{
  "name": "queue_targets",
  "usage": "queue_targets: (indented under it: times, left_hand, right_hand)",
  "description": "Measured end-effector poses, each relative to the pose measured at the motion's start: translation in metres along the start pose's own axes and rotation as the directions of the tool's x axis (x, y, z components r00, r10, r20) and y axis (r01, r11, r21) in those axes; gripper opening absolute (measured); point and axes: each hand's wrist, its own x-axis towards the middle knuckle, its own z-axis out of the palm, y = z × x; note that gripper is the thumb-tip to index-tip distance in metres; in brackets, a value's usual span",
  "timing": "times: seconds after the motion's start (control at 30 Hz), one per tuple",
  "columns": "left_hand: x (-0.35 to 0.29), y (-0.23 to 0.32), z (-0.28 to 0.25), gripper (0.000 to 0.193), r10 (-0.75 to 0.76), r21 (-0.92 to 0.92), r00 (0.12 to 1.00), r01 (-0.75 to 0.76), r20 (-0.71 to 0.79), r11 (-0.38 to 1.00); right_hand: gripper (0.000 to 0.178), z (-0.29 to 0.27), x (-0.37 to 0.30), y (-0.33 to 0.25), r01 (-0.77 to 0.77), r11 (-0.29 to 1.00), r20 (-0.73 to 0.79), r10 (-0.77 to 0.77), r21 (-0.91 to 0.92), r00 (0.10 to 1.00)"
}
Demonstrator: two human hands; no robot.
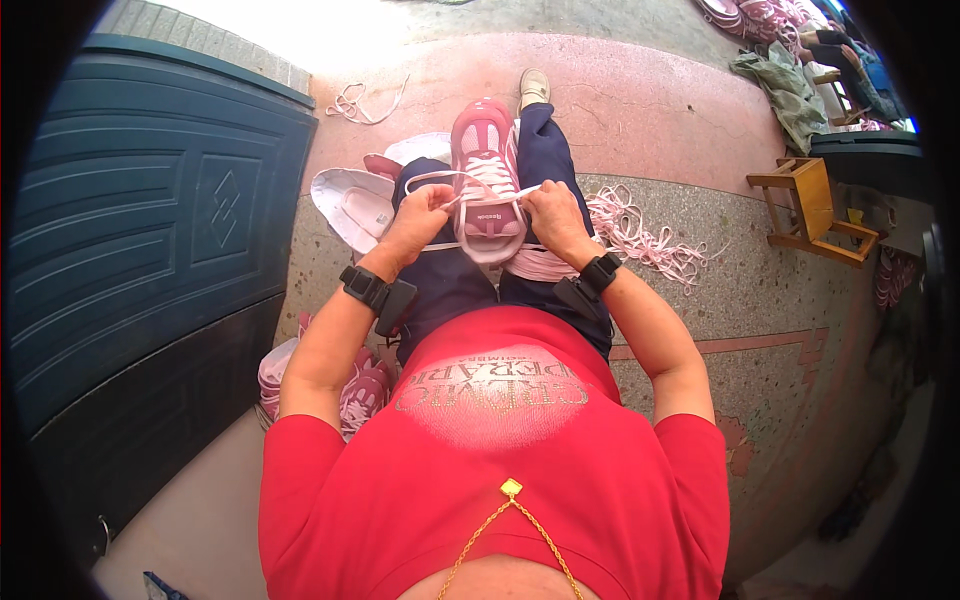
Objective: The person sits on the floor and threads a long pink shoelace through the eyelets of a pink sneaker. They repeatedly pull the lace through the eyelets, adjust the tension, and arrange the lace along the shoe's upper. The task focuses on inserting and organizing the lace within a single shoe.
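Observation:
A pink sneaker (488,140) rests on my lap between my thighs, its toe pointing away from me and its tongue toward me. White shoelace (485,168) crosses the front of the shoe in several rows. My left hand (424,212) pinches a lace at the left of the shoe's upper eyelets, and a loop of lace rises beside it. On the other side, my right hand (555,212) pinches the lace near the right edge of the opening. One strand hangs below my left hand toward the heel.
Loose pale pink laces (650,235) lie in a heap at my right. Unlaced shoe pieces (350,205) sit by my left leg, with laced pink shoes (362,395) behind them. A small wooden stool (815,210) stands farther right. A blue door (170,210) fills the left side.

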Motion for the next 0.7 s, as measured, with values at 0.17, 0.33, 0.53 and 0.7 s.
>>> queue_targets:
  times: [0.17, 0.33, 0.53, 0.7]
  left_hand:
    - [-0.006, 0.000, 0.001, 0.022, 0.328, 0.556, 0.945, -0.280, 0.015, 0.783]
    - [-0.010, 0.002, -0.003, 0.024, 0.354, 0.522, 0.935, -0.294, -0.015, 0.800]
    - [-0.009, 0.012, 0.005, 0.026, 0.365, 0.707, 0.931, -0.259, 0.001, 0.658]
    - [-0.011, 0.030, 0.013, 0.022, 0.342, 0.882, 0.928, -0.283, 0.151, 0.376]
  right_hand:
    - [0.013, 0.009, 0.001, -0.009, 0.104, 0.977, -0.029, -0.111, -0.186, 0.993]
    - [0.025, 0.003, -0.003, -0.008, 0.120, 0.991, -0.056, -0.117, 0.057, 0.992]
    - [0.017, 0.004, 0.004, -0.007, 0.096, 0.986, -0.109, -0.081, 0.136, 0.991]
    - [0.013, 0.003, 0.005, -0.006, 0.111, 0.984, -0.104, -0.097, 0.141, 0.990]
